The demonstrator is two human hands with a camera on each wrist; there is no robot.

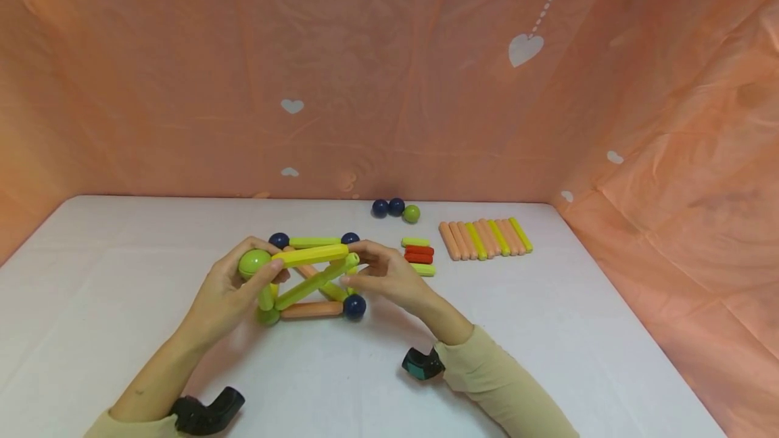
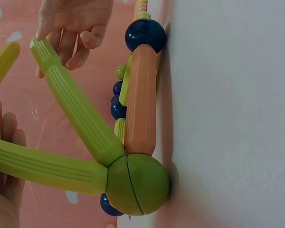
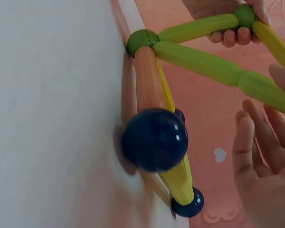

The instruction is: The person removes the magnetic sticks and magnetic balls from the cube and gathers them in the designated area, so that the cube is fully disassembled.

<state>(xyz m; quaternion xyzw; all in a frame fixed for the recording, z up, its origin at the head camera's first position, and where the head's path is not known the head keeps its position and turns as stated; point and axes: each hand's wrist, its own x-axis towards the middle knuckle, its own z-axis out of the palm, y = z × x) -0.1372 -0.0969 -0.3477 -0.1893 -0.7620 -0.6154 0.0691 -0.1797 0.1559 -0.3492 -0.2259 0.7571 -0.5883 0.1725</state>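
Note:
A frame of magnetic rods and balls stands on the white table, with a light orange rod [image 1: 312,310] and a dark blue ball [image 1: 354,307] along its near side. My left hand [image 1: 222,293] grips a raised green ball [image 1: 254,263], from which a yellow rod [image 1: 310,255] reaches rightward, its far end unattached. Below it, two green rods joined end to end [image 2: 80,109] slant up from a lower green ball [image 2: 138,184]. My right hand [image 1: 389,274] pinches their upper tip between thumb and fingers. Another green rod [image 3: 199,27] links the lower ball to the raised one.
Behind the frame lie two blue balls [image 1: 388,207] and a green ball [image 1: 411,213]. Short red rods [image 1: 418,254] and short green rods [image 1: 420,269] lie to the right, beside a row of light orange and yellow rods [image 1: 485,238]. An orange curtain [image 1: 389,86] hangs behind the table.

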